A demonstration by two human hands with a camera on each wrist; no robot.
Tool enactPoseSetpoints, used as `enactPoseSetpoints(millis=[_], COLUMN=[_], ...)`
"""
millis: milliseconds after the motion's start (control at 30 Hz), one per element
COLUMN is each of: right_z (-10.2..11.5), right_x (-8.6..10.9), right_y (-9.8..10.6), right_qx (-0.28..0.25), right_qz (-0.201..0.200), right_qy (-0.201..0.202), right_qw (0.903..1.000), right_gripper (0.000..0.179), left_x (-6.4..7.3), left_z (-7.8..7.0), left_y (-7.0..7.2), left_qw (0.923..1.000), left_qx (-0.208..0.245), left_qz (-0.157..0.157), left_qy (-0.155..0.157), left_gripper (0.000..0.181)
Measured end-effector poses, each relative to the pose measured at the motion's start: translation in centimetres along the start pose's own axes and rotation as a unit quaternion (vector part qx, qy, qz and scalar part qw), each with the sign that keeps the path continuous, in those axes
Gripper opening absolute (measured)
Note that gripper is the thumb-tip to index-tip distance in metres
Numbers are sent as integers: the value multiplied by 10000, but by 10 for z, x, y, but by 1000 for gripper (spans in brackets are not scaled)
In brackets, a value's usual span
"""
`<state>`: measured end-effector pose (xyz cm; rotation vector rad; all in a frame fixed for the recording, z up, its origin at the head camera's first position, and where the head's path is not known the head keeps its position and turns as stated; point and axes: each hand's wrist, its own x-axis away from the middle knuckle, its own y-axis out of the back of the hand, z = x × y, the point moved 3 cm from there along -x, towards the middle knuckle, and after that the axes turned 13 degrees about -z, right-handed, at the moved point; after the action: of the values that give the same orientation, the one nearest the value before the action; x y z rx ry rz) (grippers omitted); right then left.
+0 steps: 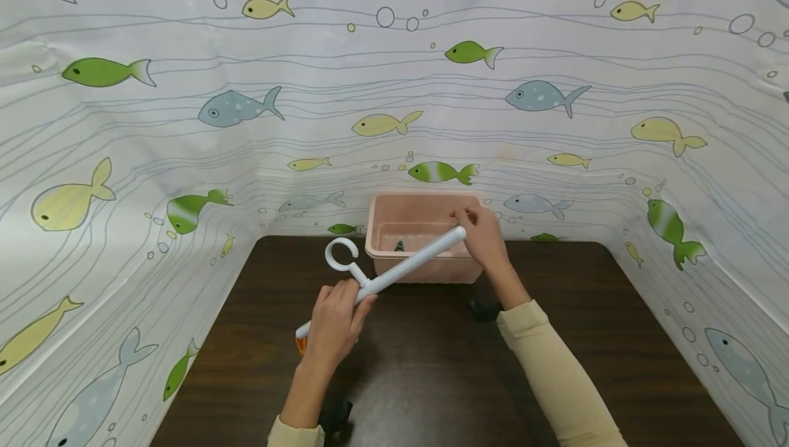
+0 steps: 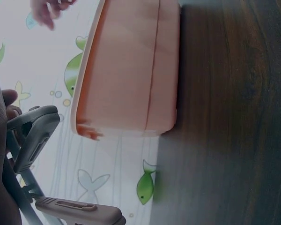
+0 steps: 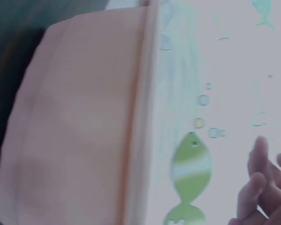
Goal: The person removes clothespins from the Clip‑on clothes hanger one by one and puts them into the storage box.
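Note:
My left hand (image 1: pixel 335 317) grips the bar of a white hanger (image 1: pixel 413 262) with a round hook, tilted up to the right above the table. In the left wrist view, a grey clip (image 2: pixel 40 136) and a brownish clip (image 2: pixel 82 211) hang on the hanger's bar. Below the bar's lower end, a bit of orange (image 1: pixel 301 344) shows in the head view. My right hand (image 1: pixel 483 231) is over the right side of a pink bin (image 1: pixel 428 270), near the hanger's upper end. Its fingers (image 3: pixel 257 192) are loosely bent, with nothing seen in them.
Inside the pink bin lies a small dark grey piece (image 1: pixel 399 246), perhaps a clip. The bin stands at the back edge of a dark wooden table (image 1: pixel 419 378). Fish-print sheeting (image 1: pixel 431 91) rises behind the table and at both sides.

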<state>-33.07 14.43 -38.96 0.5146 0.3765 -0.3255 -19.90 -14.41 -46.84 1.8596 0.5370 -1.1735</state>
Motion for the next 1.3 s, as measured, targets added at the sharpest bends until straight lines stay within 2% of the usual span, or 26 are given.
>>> enactPoseSetpoints(millis=[100,233,333,433,500,567,600,700,800,867,967,1167,1300], right_z=[14,41,59,71,74,78,80,86,92,94,95,91,87], right_x=[5,17,25,32,37,43,47,60,74,83,94,109,114], right_y=[16,38,50,58,60,59,58,51,44,39,32,22,17], right_qx=[-208,-47,25,158,322,601,830,1652,2339,2562,2746,2973,2996], right_qz=[-541,-1051,-983,-732,-587,-454,-404,-284,-121,46,416,1511,1681], right_qy=[354,1409,2109,2562,2924,3356,3601,4286,4691,4792,4729,4136,4073], right_qw=[9977,9844,9725,9637,9540,9390,9284,8878,8515,8394,8362,8472,8462], right_gripper=[46,48,46,38,31,24,20,18,21,24,29,39,35], left_x=[0,1,1,1,2,3,3,3,3,2,1,0,1], left_z=[-1,-3,-5,-6,-6,-7,-7,-10,-12,-13,-15,-18,-20], left_y=[-1,-2,-2,-2,-2,-3,-3,-4,-5,-5,-6,-6,-7], left_qw=[9999,9993,9990,9991,9990,9989,9988,9983,9979,9976,9972,9959,9951], left_qx=[-81,-233,-270,-236,-232,-218,-214,-192,-161,-143,-157,-212,-257], left_qz=[17,102,148,174,200,261,284,382,429,472,518,552,640], left_qy=[-105,-277,-328,-318,-320,-323,-338,-390,-468,-486,-515,-680,-705], left_gripper=[57,59,60,60,59,56,53,43,39,39,45,33,33])
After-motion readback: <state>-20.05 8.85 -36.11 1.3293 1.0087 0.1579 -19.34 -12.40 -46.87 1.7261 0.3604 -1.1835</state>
